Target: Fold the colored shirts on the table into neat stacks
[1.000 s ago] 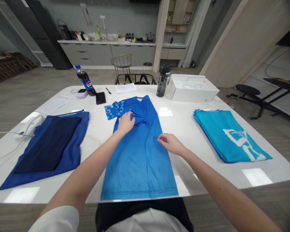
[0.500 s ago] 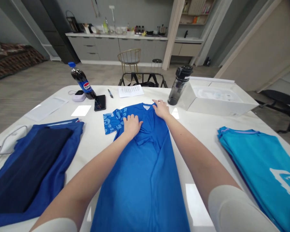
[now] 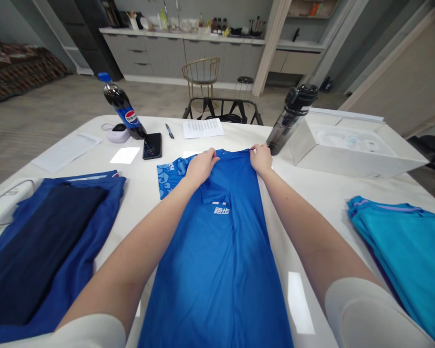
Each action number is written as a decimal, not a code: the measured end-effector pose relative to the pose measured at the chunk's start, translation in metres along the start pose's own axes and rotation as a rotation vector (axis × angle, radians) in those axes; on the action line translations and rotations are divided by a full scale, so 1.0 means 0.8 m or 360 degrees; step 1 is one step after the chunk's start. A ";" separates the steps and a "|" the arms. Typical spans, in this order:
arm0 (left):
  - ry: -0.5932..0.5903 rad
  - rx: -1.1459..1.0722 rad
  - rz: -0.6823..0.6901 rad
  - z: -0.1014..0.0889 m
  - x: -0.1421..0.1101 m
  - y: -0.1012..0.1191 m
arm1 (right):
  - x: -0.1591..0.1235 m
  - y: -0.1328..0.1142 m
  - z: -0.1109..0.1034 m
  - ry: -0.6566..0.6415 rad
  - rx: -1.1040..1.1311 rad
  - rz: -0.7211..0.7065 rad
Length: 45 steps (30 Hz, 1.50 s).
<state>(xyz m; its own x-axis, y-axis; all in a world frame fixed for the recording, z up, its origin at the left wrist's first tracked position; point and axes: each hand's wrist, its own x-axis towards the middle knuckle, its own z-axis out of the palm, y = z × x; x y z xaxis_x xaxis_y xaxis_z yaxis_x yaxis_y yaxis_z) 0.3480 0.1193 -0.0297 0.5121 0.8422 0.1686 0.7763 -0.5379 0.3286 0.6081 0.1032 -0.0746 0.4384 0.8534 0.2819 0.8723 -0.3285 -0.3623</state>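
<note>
A blue T-shirt [image 3: 213, 261] lies lengthwise on the white table in front of me, its collar end away from me. White lettering shows on its chest, and a patterned sleeve sticks out on the left. My left hand [image 3: 202, 166] is closed on the shirt's upper edge near the collar, left of the middle. At the far right corner of the shoulder, my right hand [image 3: 261, 158] pinches the cloth. The right side of the shirt is folded inward, with a crease running down its length.
Folded dark blue clothes [image 3: 54, 251] lie at left, a folded teal shirt [image 3: 402, 251] at right. Beyond stand a cola bottle [image 3: 125, 108], a phone [image 3: 152, 146], a pen [image 3: 169, 131], a printed sheet [image 3: 203, 128], a dark water bottle [image 3: 292, 118] and a white box [image 3: 351, 152].
Both hands have gone from resting flat on the shirt to gripping its top edge; the right moved to the outer shoulder corner. The chest lettering has come into view.
</note>
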 end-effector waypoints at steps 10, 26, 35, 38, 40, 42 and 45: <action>-0.0152 -0.0101 0.0138 0.015 -0.009 -0.044 | -0.021 -0.015 -0.013 0.0031 -0.0184 -0.0086; 0.0020 0.0579 -0.0454 -0.027 -0.063 -0.120 | -0.071 -0.069 -0.011 -0.0183 -0.0341 -0.0268; -0.0091 0.0276 -0.0753 -0.059 -0.089 -0.159 | -0.047 -0.209 0.033 -0.0623 -0.0069 -0.0538; 0.0025 -0.0332 -0.0694 -0.081 -0.099 -0.158 | -0.049 -0.225 0.051 -0.0675 -0.0081 -0.0506; 0.0062 -0.0879 -0.0524 -0.095 -0.103 -0.147 | -0.051 -0.226 0.057 -0.0637 -0.0023 -0.0531; 0.0061 -0.1339 -0.0377 -0.106 -0.101 -0.121 | -0.049 -0.220 0.056 -0.0534 0.0136 -0.0522; -0.0002 -0.1738 -0.0301 -0.108 -0.080 -0.056 | -0.035 -0.192 0.041 -0.0400 0.0535 -0.0467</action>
<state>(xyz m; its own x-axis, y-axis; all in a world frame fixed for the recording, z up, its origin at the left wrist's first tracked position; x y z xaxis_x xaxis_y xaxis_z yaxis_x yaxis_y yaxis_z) 0.2486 0.0929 0.0252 0.4203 0.9070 0.0285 0.1008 -0.0779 0.9919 0.4549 0.1429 -0.0560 0.0837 0.9747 0.2071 0.8149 0.0527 -0.5772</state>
